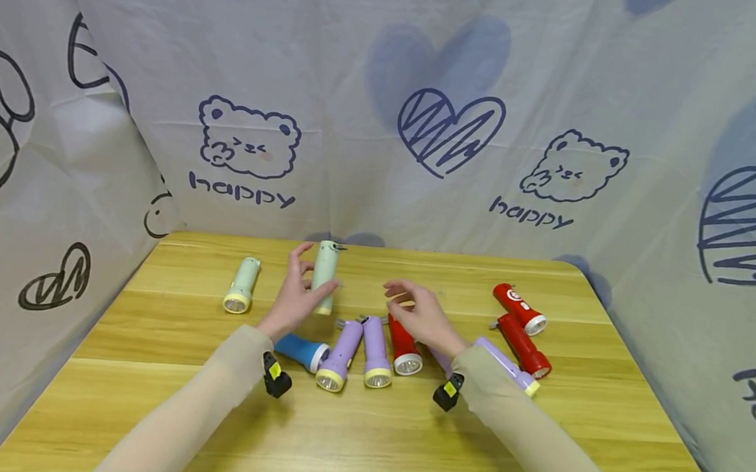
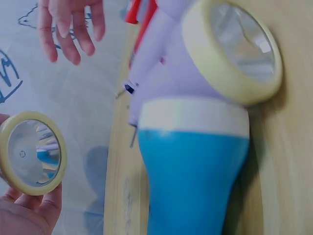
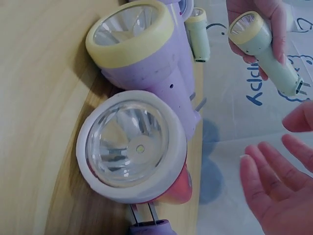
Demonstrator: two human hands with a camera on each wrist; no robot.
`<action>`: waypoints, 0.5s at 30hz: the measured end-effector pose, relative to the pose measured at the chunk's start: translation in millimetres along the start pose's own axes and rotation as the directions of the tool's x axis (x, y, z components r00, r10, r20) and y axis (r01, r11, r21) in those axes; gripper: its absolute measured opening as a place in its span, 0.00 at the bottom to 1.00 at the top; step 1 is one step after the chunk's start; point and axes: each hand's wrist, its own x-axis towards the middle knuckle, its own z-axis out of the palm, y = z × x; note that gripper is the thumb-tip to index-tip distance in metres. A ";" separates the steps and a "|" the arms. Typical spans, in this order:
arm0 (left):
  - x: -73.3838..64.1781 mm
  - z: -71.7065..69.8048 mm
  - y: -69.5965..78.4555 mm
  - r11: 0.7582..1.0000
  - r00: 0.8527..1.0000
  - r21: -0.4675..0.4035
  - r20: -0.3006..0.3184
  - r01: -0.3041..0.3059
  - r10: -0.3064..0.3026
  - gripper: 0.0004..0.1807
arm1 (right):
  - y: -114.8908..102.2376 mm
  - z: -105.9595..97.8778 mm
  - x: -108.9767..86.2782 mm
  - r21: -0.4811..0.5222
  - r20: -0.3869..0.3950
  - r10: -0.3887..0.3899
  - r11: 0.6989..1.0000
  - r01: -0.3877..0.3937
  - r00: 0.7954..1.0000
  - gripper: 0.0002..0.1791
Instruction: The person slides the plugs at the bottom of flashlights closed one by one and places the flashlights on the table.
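My left hand grips a pale green flashlight around its body, raised over the table with its yellow-rimmed lens end down. Metal plug prongs stick out at its upper end. In the right wrist view, that green flashlight shows between fingers and thumb. My right hand, fingers loosely bent and holding nothing, hovers over a red flashlight with a white rim. Two purple flashlights lie between the hands, lenses toward me. A blue flashlight lies beneath my left wrist, partly hidden by it.
Another pale green flashlight lies at the left on the wooden table. At the right are two red flashlights and a purple one; one more purple flashlight is mostly covered by my right wrist. A printed white cloth hangs behind.
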 end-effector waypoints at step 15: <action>0.4 -3.8 7.6 0.982 0.986 -0.097 0.023 0.164 -0.163 0.38 | -9.9 0.0 9.0 0.186 -0.109 0.027 0.983 -0.006 0.994 0.16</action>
